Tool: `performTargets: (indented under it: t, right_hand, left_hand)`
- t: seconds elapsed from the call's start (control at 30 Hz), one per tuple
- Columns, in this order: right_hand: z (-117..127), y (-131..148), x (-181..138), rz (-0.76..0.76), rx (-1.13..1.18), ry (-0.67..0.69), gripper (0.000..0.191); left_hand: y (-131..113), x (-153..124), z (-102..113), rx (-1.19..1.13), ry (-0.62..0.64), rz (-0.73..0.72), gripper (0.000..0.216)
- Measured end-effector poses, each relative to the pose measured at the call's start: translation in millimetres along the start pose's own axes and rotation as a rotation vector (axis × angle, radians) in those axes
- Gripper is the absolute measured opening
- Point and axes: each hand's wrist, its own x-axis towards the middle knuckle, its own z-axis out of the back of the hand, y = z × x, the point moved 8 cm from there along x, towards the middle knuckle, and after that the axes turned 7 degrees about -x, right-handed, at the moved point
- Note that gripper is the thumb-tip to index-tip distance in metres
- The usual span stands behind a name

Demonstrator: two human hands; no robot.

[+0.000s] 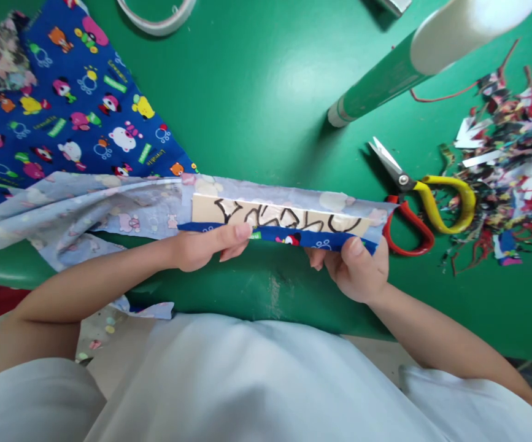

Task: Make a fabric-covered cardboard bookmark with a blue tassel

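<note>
With the left hand [213, 245], pinches the turned-up blue fold [272, 236] of a patterned cloth [155, 202] under the thumb; with the right hand [360, 267], grips the same fold near its right end. Holds the cloth pale side up at the near edge of a green table [256, 123]. Shows a tan strip [202, 209] on it bearing bold black marks like letters, partly covered by the fold; cannot be read as a word. Carries yellow script and green labels on the blue print [86, 116], too small to read surely. To the right, includes scissors [404, 180] with yellow and red handles beside a pile of scraps [514, 166].
</note>
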Motion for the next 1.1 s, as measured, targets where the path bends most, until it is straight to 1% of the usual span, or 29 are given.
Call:
performTargets:
  t: [0.1, 0.2, 0.27, 0.33, 0.4, 0.47, 0.53, 0.6, 0.7, 0.8, 0.9, 1.0, 1.1]
  right_hand:
    - [2, -2, 0, -0.007, -0.03, 0.006, 0.043]
    - [2, -2, 0, -0.028, -0.021, 0.013, 0.043]
    - [3, -2, 0, -0.034, 0.005, -0.005, 0.042]
    - [4, -3, 0, -0.041, 0.03, -0.027, 0.04]
    - [5, -3, 1, -0.033, 0.054, -0.049, 0.04]
    - [7, -1, 1, -0.014, 0.074, -0.076, 0.043]
    - [8, 2, 3, 0.013, 0.088, -0.098, 0.044]
    - [8, 3, 4, 0.019, 0.092, -0.105, 0.044]
    - [9, 2, 4, 0.002, 0.082, -0.113, 0.043]
    - [11, 1, 4, -0.004, 0.045, -0.127, 0.044]
    - [11, 2, 4, -0.003, 0.025, -0.125, 0.045]
    - [10, 2, 4, -0.015, 0.052, -0.115, 0.044]
    - [10, 1, 4, -0.02, 0.062, -0.107, 0.045]
  left_hand:
    - [2, 0, 0, -0.126, -0.011, -0.007, 0.062]
    - [-1, 0, 1, -0.134, -0.011, -0.039, 0.061]
    - [-5, 2, 2, -0.135, -0.031, -0.065, 0.062]
    - [-9, 5, 3, -0.184, -0.063, -0.11, 0.063]
    - [-14, 6, 7, -0.27, -0.133, -0.179, 0.064]
    - [-19, 5, 17, -0.329, -0.269, -0.277, 0.064]
    - [-21, 2, 26, -0.31, -0.409, -0.337, 0.065]
    - [-19, 1, 30, -0.255, -0.49, -0.326, 0.067]
    - [-15, 1, 33, -0.202, -0.546, -0.269, 0.068]
    - [-13, 1, 34, -0.186, -0.572, -0.253, 0.068]
    - [-15, 0, 34, -0.179, -0.571, -0.27, 0.068]
    - [-19, -1, 34, -0.154, -0.55, -0.315, 0.066]
    - [-19, -1, 32, -0.165, -0.495, -0.343, 0.065]
